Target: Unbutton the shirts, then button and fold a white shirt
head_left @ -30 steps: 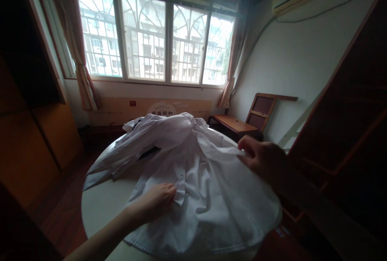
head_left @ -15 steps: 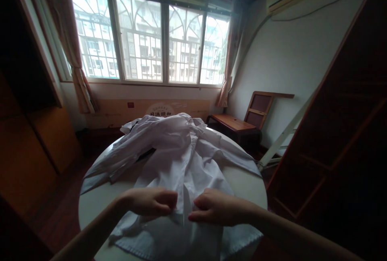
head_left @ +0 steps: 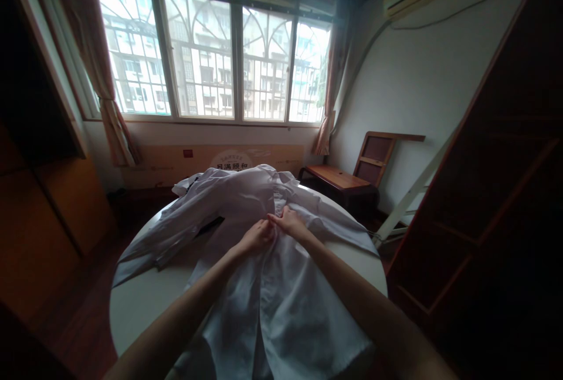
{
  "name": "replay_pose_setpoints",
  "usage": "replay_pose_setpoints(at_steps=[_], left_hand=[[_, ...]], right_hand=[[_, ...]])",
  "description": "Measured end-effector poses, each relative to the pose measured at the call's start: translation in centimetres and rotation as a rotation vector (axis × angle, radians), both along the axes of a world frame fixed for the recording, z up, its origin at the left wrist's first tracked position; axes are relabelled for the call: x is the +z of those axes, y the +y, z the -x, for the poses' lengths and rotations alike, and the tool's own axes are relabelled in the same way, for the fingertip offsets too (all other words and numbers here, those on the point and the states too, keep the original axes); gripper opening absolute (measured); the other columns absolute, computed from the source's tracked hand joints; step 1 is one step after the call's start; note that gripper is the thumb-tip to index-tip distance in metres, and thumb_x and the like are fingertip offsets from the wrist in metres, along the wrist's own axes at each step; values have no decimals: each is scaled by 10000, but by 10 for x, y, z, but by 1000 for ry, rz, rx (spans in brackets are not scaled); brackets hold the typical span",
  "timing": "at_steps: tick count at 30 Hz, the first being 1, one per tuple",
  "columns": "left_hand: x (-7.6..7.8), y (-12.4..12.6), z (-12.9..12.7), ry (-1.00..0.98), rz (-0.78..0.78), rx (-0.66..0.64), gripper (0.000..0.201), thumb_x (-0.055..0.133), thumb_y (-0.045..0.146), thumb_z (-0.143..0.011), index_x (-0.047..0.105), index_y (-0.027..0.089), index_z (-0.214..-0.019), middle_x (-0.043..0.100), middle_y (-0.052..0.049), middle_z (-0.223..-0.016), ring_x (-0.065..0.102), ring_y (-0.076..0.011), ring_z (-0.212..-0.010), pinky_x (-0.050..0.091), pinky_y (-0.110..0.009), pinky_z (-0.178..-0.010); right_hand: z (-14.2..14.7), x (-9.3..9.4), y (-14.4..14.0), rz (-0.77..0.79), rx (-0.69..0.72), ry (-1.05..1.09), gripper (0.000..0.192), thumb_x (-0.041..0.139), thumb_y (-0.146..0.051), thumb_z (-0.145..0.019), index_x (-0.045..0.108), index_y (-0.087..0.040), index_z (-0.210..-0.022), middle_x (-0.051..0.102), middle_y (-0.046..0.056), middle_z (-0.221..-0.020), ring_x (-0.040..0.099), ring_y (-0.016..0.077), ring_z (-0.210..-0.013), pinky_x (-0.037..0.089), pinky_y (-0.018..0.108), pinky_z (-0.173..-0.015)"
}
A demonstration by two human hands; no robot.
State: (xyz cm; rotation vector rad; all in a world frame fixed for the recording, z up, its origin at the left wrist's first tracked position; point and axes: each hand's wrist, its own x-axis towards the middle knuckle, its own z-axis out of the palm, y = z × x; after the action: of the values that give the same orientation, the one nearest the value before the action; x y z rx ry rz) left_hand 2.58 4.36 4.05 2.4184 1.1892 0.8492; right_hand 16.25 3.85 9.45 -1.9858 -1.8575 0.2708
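Observation:
A long white shirt (head_left: 299,286) with long sleeves lies spread over the round white table (head_left: 136,309), its lower part falling toward me. Halfway up the front opening, my left hand (head_left: 258,235) is closed, pinching the fabric edge. Close against it, my right hand (head_left: 289,223) is closed on the same front strip, fingertips almost meeting the left ones. Any button between them is too small to make out. Below the hands, the two front halves hang apart with a dark gap. One sleeve (head_left: 176,227) stretches left and the other (head_left: 338,221) right, each toward the table's rim.
Behind the table, a flat printed box (head_left: 167,160) stands under the barred windows (head_left: 202,63). A low wooden bench (head_left: 338,176) and a pale folding ladder (head_left: 402,216) are to the right. Dark wooden panelling (head_left: 475,204) rises at the right; orange cabinets (head_left: 79,210) stand left.
Both hands have moved up the shirt front, away from me, and come together at the front opening. The lower front fabric has been lifted and now hangs in two parted halves.

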Motion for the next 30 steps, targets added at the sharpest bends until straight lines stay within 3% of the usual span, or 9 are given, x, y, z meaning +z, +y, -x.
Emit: replay_pose_setpoints(at_steps=[3,6,11,18,23,30], left_hand=[[-9,15,-19,-100,-15,121,195,444,48,-678,563,140,-803,567,-62,-848,530,-163,-799,429,-291,-754],[-11,24,-30,-281,42,271,139,458,59,-706,555,125,-782,580,-65,-813,544,-158,-785,432,-299,-759],[-20,35,-43,-482,125,374,202,568,138,-711,568,115,-912,610,-100,-930,566,-173,-868,430,-301,-809],[-30,34,-47,-432,81,323,204,574,191,-726,621,109,-906,630,-104,-915,585,-181,-847,439,-305,-798],[-29,30,-43,-495,85,319,171,559,208,-733,628,100,-847,654,-102,-850,598,-178,-785,449,-293,-742],[-26,24,-40,-606,54,334,113,529,194,-728,615,126,-755,643,-63,-746,585,-159,-709,433,-266,-687]], right_hand=[[3,-21,21,-69,-89,114,373,517,-411,-739,514,-120,-973,623,156,-946,585,261,-882,413,302,-706],[-1,-44,34,-70,-99,277,242,438,-289,-775,545,-130,-921,628,139,-947,584,225,-890,419,272,-723],[-12,-68,43,-79,-102,367,315,263,-202,-814,529,-137,-970,615,125,-995,575,191,-908,433,249,-732],[-15,-74,44,-112,-34,428,313,296,-174,-772,502,-148,-1007,597,92,-1047,552,157,-946,420,230,-781],[-16,-75,40,-156,53,544,234,386,-198,-734,511,-147,-925,613,81,-976,562,147,-878,419,220,-757],[-13,-80,39,-249,0,551,134,469,-281,-701,518,-168,-754,601,41,-780,549,158,-753,410,256,-709]])
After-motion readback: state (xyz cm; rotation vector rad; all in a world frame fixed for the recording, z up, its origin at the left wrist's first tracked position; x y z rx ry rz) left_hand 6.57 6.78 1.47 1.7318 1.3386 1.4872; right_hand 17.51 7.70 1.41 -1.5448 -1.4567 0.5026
